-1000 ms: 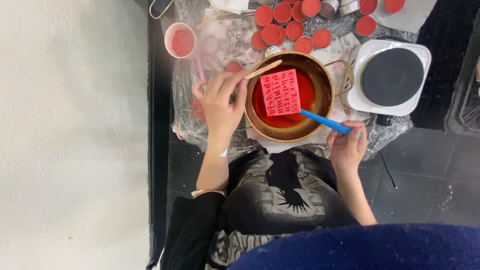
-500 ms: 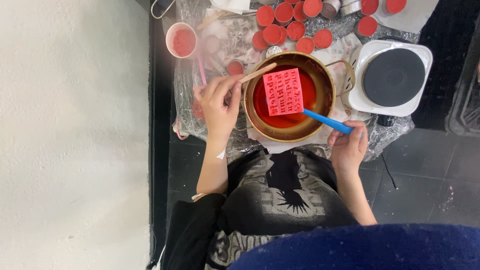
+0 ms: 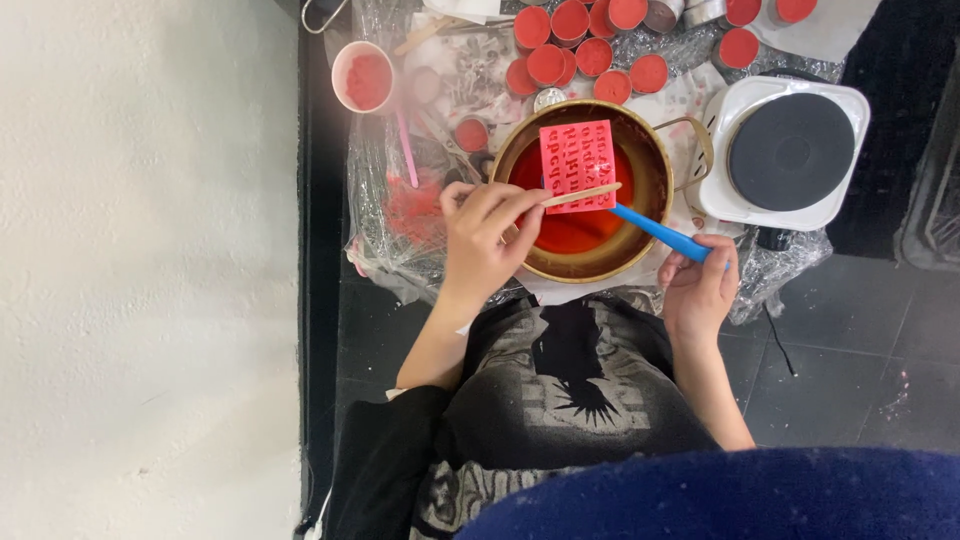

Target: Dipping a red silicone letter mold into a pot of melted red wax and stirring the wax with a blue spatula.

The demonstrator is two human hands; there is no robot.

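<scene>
At the far left of the cluttered work surface, a small round pink cup filled with red powder [image 3: 365,77] is set down, with a thin pink stick [image 3: 406,148] lying just below it on crinkled clear plastic sheeting [image 3: 380,215]. Next to the right, the left hand [image 3: 482,238] is seen with its fingers pinched together around a flat pale wooden stick [image 3: 580,195], whose free end is laid across the lower part of a pink rectangular silicone mould with raised letter shapes [image 3: 578,165]. The mould is held over a round brass-coloured metal pot of red liquid wax [image 3: 584,192], supported from below by a blue plastic handle [image 3: 660,232] that slants out over the pot's rim. Behind the pot, a cluster of small round tins filled with set red wax [image 3: 590,45] is arranged. Further right, the blue handle's outer end is gripped by the right hand [image 3: 700,290], the fingers curled closed around it, just outside the pot's edge. At the far right, a white electric hotplate with a round black heating disc [image 3: 790,150] is placed, touching the pot's looped wire handle.
</scene>
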